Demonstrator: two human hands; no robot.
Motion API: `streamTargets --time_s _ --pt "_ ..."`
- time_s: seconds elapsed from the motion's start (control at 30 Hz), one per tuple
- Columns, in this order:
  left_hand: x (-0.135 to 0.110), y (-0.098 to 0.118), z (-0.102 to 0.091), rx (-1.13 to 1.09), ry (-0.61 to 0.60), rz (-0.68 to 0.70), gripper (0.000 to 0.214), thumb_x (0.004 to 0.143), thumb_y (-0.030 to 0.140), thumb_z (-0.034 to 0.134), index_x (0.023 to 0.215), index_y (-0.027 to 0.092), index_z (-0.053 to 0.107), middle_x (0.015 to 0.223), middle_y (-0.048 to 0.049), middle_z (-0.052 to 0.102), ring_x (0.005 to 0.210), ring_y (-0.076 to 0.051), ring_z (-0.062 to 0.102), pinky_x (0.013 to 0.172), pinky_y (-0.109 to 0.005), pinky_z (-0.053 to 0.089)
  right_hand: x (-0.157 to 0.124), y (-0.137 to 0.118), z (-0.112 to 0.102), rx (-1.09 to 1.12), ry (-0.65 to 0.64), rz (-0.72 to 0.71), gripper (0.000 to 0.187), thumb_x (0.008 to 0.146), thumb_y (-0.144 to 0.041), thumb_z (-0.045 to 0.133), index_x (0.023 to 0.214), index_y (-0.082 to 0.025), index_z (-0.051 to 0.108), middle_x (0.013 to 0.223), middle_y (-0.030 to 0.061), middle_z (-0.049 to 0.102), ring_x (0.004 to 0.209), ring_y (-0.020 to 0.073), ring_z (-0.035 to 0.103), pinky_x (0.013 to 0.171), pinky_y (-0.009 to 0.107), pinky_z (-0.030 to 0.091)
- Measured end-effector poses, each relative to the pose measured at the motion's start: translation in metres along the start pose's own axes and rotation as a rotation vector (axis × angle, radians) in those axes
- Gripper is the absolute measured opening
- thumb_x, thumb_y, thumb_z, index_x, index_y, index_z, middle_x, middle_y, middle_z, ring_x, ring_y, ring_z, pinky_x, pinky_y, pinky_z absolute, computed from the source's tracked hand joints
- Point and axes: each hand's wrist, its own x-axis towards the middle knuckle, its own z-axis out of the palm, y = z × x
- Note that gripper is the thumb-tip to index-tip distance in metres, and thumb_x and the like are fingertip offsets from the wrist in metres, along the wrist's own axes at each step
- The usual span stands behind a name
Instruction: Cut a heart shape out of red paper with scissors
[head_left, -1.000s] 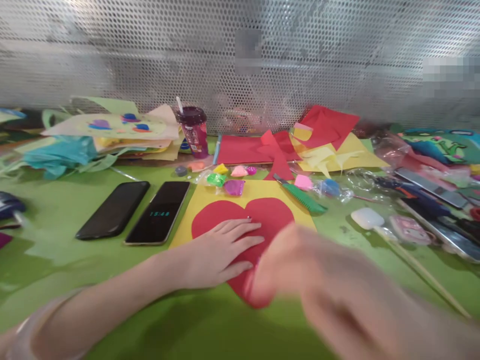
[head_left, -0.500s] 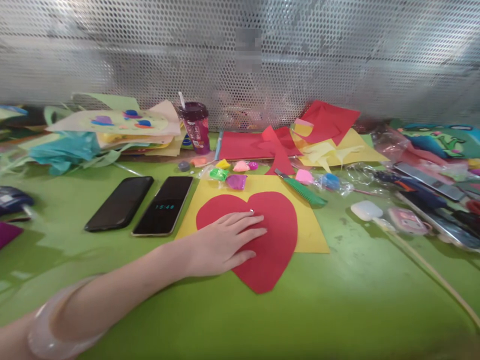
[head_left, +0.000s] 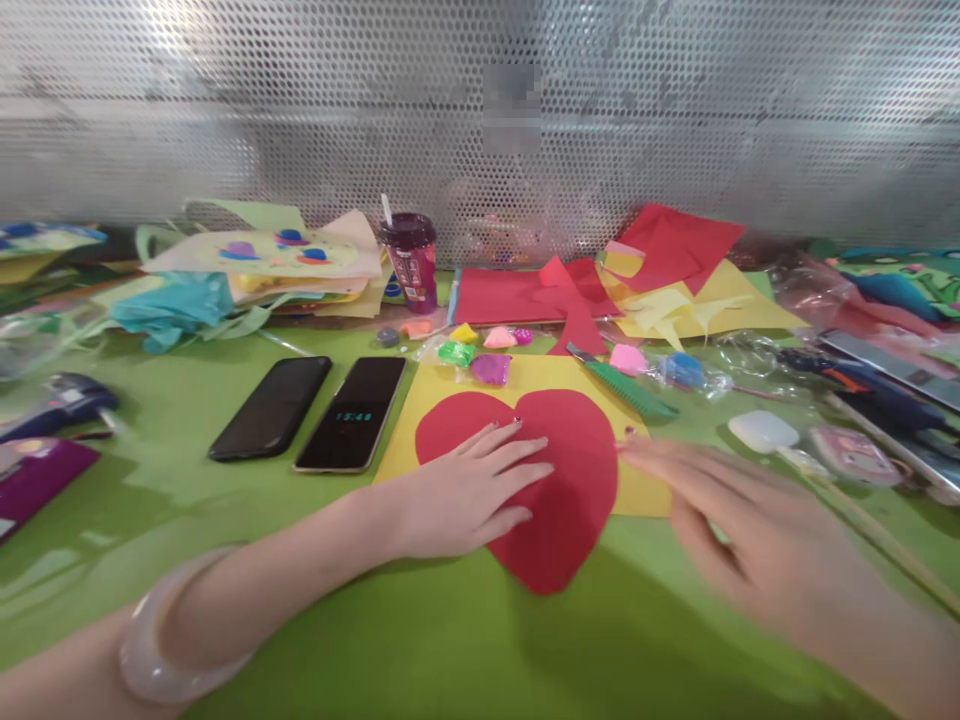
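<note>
A red paper heart [head_left: 574,490] lies over a yellow sheet of paper [head_left: 645,490], its tip reaching past the sheet onto the green table. My left hand [head_left: 480,490] rests flat on the heart's left half, fingers spread. My right hand [head_left: 742,510], slightly blurred, hovers at the right edge of the heart and sheet with its fingers stretched out and nothing in them. Just beyond the heart are a green utility knife [head_left: 626,388] and small bags of coloured clay [head_left: 491,369].
Two phones [head_left: 349,415] lie left of the sheet. Behind stand a lidded cup [head_left: 411,262] and red paper scraps [head_left: 495,295]. At right are a white charger [head_left: 763,431] with its cable, a pink case [head_left: 855,455] and tools. A glue gun [head_left: 64,400] lies far left.
My right hand has come into view from the right, up to the heart's edge. My left hand stays on the heart. The whole view has shifted slightly.
</note>
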Motion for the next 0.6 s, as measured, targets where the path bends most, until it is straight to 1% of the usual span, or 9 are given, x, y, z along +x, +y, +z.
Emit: streamTargets --time_s 0.07,0.17,0.23,0.27,0.33,0.37,0.47,0.53,0.6 --pt "-0.002 0.003 -0.006 -0.036 -0.010 0.039 0.049 0.094 0.040 0.034 0.137 0.019 0.035 0.147 -0.0036 0.030 0.137 -0.025 0.015 0.112 -0.042 0.017 0.005 0.015 0.012 -0.117 -0.100 -0.061 0.041 0.084 -0.024 0.037 0.119 -0.020 0.058 0.121 0.0107 0.060 0.104 0.0285 0.060 0.087 0.049 0.051" --pt "-0.005 0.012 -0.014 -0.097 -0.043 0.121 0.048 0.092 0.043 0.037 0.134 0.021 0.040 0.141 -0.0026 0.040 0.133 -0.025 0.026 0.111 -0.042 0.021 0.014 0.032 0.025 -0.246 -0.264 -0.089 0.051 0.084 -0.022 0.029 0.127 -0.007 0.051 0.133 0.0150 0.047 0.120 0.0290 0.048 0.094 0.049 0.047" --pt "-0.006 0.019 -0.016 -0.107 -0.045 0.159 0.046 0.092 0.042 0.038 0.133 0.023 0.043 0.138 -0.0019 0.044 0.130 -0.025 0.031 0.110 -0.043 0.023 0.024 0.037 0.028 -0.263 -0.321 -0.101 0.051 0.085 -0.021 0.026 0.127 -0.003 0.049 0.135 0.0159 0.044 0.124 0.0282 0.043 0.098 0.049 0.043" --pt "-0.007 0.022 -0.016 -0.113 -0.040 0.165 0.045 0.091 0.042 0.038 0.133 0.025 0.043 0.138 -0.0019 0.044 0.129 -0.025 0.033 0.109 -0.043 0.024 0.031 0.039 0.027 -0.257 -0.328 -0.093 0.050 0.086 -0.022 0.026 0.126 -0.005 0.051 0.133 0.0153 0.047 0.123 0.0275 0.045 0.098 0.048 0.044" --pt "-0.007 0.025 -0.014 -0.136 -0.030 0.167 0.048 0.090 0.043 0.041 0.135 0.026 0.040 0.139 -0.0034 0.043 0.129 -0.026 0.033 0.109 -0.044 0.026 0.049 0.043 0.026 -0.246 -0.270 -0.050 0.046 0.088 -0.023 0.027 0.121 -0.011 0.055 0.123 0.0125 0.058 0.115 0.0259 0.053 0.094 0.045 0.046" --pt "-0.007 0.026 -0.012 -0.152 -0.029 0.166 0.050 0.089 0.045 0.043 0.136 0.026 0.039 0.141 -0.0046 0.040 0.131 -0.027 0.031 0.109 -0.044 0.025 0.059 0.046 0.026 -0.256 -0.206 -0.020 0.043 0.089 -0.025 0.029 0.120 -0.014 0.056 0.118 0.0114 0.061 0.110 0.0252 0.056 0.093 0.044 0.047" --pt "-0.009 0.029 -0.010 -0.175 -0.050 0.175 0.056 0.087 0.053 0.042 0.135 0.024 0.040 0.149 -0.0103 0.022 0.136 -0.031 0.017 0.110 -0.046 0.021 0.086 0.059 0.034 -0.398 -0.044 -0.033 0.042 0.088 -0.025 0.035 0.125 -0.010 0.050 0.121 0.0158 0.057 0.115 0.0284 0.051 0.095 0.044 0.042" --pt "-0.010 0.033 -0.013 -0.179 -0.085 0.205 0.056 0.088 0.054 0.039 0.135 0.024 0.039 0.150 -0.0131 0.015 0.137 -0.032 0.011 0.110 -0.048 0.018 0.097 0.068 0.044 -0.482 -0.067 -0.050 0.043 0.087 -0.022 0.038 0.125 -0.005 0.048 0.124 0.0197 0.054 0.117 0.0320 0.047 0.094 0.047 0.041" --pt "-0.012 0.039 -0.017 -0.185 -0.125 0.244 0.053 0.091 0.048 0.038 0.138 0.025 0.034 0.149 -0.0122 0.018 0.136 -0.030 0.013 0.111 -0.049 0.017 0.102 0.075 0.053 -0.517 -0.092 -0.057 0.040 0.087 -0.016 0.037 0.123 -0.003 0.050 0.120 0.0207 0.056 0.114 0.0336 0.047 0.092 0.048 0.041"
